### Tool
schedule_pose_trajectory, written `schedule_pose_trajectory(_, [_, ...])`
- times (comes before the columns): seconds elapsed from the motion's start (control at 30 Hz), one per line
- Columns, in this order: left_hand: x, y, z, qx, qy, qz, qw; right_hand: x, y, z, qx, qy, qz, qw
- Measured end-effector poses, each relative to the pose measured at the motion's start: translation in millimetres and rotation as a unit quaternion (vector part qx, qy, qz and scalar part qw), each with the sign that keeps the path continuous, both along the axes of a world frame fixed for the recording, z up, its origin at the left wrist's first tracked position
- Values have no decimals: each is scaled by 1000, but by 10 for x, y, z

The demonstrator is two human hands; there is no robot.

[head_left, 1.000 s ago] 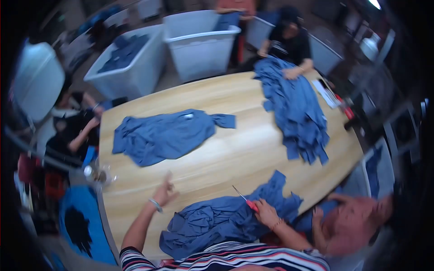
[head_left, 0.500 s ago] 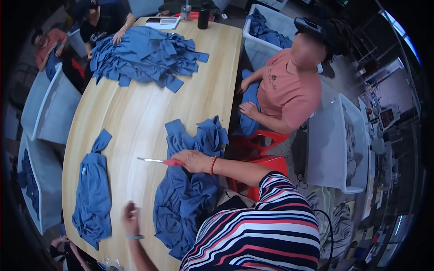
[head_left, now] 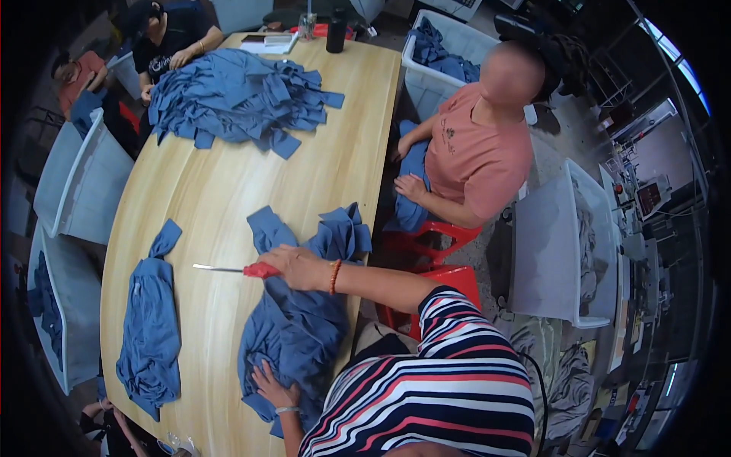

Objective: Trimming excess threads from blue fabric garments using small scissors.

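Note:
My right hand [head_left: 295, 266] is closed around red-handled scissors [head_left: 219, 268], the metal blades pointing left over the bare table. Under that hand lies a blue garment [head_left: 285, 327], crumpled along the table's right edge, with one strip of it reaching up and left. My left hand [head_left: 276, 388] rests on the lower part of this garment, its fingers spread and holding nothing. Another blue garment [head_left: 150, 335] lies lengthwise near the table's left edge, apart from both hands.
A big heap of blue garments [head_left: 236, 95] covers the far end of the wooden table [head_left: 205, 228]. A co-worker in a pink shirt [head_left: 480, 152] sits at the right with blue cloth. Red stools [head_left: 453, 286] and white bins [head_left: 544, 251] stand beside the table.
My left hand has come from above the bare table onto the garment. The right hand has shifted left with the scissors, and the garment's upper strip has moved left too.

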State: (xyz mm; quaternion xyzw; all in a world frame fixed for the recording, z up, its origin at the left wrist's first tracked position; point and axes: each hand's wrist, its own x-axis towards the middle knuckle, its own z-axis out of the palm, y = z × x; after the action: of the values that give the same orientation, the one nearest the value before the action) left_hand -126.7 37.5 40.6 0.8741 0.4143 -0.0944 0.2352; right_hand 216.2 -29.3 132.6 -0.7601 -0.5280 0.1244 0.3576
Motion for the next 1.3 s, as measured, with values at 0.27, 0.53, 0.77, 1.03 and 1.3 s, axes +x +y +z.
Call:
schedule_pose_trajectory(0.27, [-139, 280, 4, 10, -23, 1, 1000, -46, -733, -353, -136, -32, -99, 985])
schedule_pose_trajectory(0.53, [-173, 232, -5, 9, -25, 18, 999, -218, -852, -223, -112, -43, -113, 986])
schedule_pose_trajectory(0.77, [-272, 241, -98, 7, -22, 9, 1000, -237, -489, 318, -15, -26, -57, 998])
schedule_pose_trajectory(1.03, [-51, 272, 16, 3, -50, 4, 999, -476, 1297, 636, -76, -40, 95, 992])
schedule_pose_trajectory(1.3, [-211, 273, -145, 24, -25, -4, 999, -896, -120, 338, -137, -16, 191, 972])
